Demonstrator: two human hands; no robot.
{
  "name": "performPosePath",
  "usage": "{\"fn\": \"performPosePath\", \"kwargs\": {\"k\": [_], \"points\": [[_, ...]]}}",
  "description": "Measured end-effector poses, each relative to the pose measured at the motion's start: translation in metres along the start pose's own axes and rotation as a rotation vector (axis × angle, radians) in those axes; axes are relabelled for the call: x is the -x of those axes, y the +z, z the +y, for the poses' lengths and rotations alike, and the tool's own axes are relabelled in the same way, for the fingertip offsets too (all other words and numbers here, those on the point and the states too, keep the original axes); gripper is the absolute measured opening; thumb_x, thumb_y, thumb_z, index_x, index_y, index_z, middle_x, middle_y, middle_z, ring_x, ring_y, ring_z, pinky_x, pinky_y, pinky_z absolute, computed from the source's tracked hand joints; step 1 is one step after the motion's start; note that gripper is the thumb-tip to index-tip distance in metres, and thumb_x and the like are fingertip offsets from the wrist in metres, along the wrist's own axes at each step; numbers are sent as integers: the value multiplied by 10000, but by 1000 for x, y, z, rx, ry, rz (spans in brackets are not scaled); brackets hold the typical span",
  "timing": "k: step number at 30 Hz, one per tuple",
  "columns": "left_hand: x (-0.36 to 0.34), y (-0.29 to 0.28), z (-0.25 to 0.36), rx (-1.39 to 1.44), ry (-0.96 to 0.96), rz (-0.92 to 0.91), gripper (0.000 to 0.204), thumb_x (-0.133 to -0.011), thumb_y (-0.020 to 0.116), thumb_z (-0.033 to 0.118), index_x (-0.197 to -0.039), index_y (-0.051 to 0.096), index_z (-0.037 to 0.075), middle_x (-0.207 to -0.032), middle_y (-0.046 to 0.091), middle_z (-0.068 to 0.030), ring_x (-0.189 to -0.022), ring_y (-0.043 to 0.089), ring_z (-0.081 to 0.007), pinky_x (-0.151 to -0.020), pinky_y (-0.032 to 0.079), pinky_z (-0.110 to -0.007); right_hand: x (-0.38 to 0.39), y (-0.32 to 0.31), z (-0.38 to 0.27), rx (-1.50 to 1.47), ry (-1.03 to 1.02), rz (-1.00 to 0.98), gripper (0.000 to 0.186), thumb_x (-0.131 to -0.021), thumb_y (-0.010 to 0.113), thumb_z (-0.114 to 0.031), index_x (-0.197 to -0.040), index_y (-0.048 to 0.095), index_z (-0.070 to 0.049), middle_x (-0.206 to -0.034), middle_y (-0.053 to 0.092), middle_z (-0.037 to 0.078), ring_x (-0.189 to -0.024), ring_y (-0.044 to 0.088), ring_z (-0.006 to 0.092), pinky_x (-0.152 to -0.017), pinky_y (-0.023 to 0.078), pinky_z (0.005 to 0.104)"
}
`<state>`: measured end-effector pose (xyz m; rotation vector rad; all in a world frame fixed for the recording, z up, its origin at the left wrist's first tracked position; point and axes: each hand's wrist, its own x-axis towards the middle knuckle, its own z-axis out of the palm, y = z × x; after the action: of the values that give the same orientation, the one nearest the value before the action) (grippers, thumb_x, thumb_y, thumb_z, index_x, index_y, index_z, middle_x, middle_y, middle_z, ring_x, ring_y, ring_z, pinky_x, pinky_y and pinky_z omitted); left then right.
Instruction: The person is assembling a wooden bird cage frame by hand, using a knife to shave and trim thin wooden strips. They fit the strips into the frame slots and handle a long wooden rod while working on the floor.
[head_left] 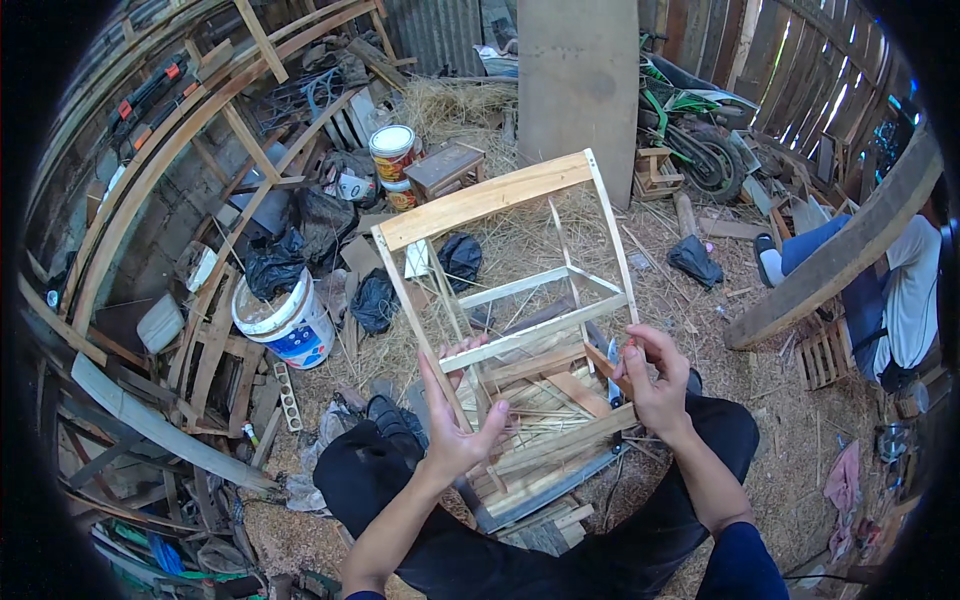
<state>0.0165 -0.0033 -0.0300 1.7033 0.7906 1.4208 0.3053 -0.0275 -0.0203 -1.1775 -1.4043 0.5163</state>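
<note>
A small wooden frame point(485, 207) of thin light slats, with a wide board across its top, tilts up between my hands above my lap. My left hand point(458, 425) is closed around its lower left upright, the thumb pointing up to the right. At the frame's lower right corner my right hand point(655, 388) has thumb and forefinger pinched together; what lies between them is too small to make out. Under the frame, between my knees, a wooden crate-like box point(565, 435) holds several thin sticks and a flat brown wood piece point(580, 393).
A white bucket point(285, 325) with a black bag stands at left, near stacked slats and curved wooden beams point(170, 90). Behind are a paint can point(393, 150), a small stool point(445, 168) and a green motorbike point(690, 130). A seated person point(900, 290) is at right, behind a curved beam point(840, 255).
</note>
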Motion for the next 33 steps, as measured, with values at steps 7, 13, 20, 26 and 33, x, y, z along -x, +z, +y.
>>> {"fn": "performPosePath", "kwargs": {"k": [7, 13, 20, 26, 33], "points": [[-7, -17, 5, -127, -24, -61, 1247, -839, 755, 18, -1687, -159, -2, -1551, 416, -258, -1463, 492, -374, -1263, 322, -496, -4, 11, -7, -76, -2, 39, 254, -1056, 620, -37, -1305, 659, -2, -861, 699, 63, -707, 680, 104, -626, 533, 272], [-15, -13, 6, 95, -163, -9, 1278, -855, 790, 102, -1711, -159, 86, -1336, 620, -196, -1268, 628, -318, -1131, 474, -504, -6, 17, 3, -84, -21, 51, 252, -1056, 619, -43, -1301, 659, -4, -829, 691, 46, -677, 666, 95, -608, 519, 271], [-20, -17, 11, 94, -173, -131, 1337, -878, 761, -20, -1666, -301, 177, -950, 701, -105, -997, 716, -279, -1048, 526, -531, -5, 22, 15, -127, -7, 86, 248, -1057, 619, -48, -1297, 659, -2, -836, 697, 51, -674, 671, 97, -612, 525, 270], [-15, -22, 5, 172, -265, -180, 1340, -927, 740, -76, -1645, -340, 262, -1007, 672, -157, -934, 712, -243, -849, 635, -459, -3, 23, 20, -126, -2, 87, 248, -1060, 620, -50, -1299, 656, 5, -864, 701, 57, -686, 676, 100, -613, 529, 272], [-16, -21, 5, 145, -257, -167, 1333, -942, 724, -97, -1644, -335, 306, -1008, 678, -170, -897, 722, -250, -814, 650, -456, -2, 26, 22, -135, -42, 103, 245, -1058, 623, -41, -1297, 652, 2, -858, 692, 58, -679, 666, 101, -609, 522, 274]]}}
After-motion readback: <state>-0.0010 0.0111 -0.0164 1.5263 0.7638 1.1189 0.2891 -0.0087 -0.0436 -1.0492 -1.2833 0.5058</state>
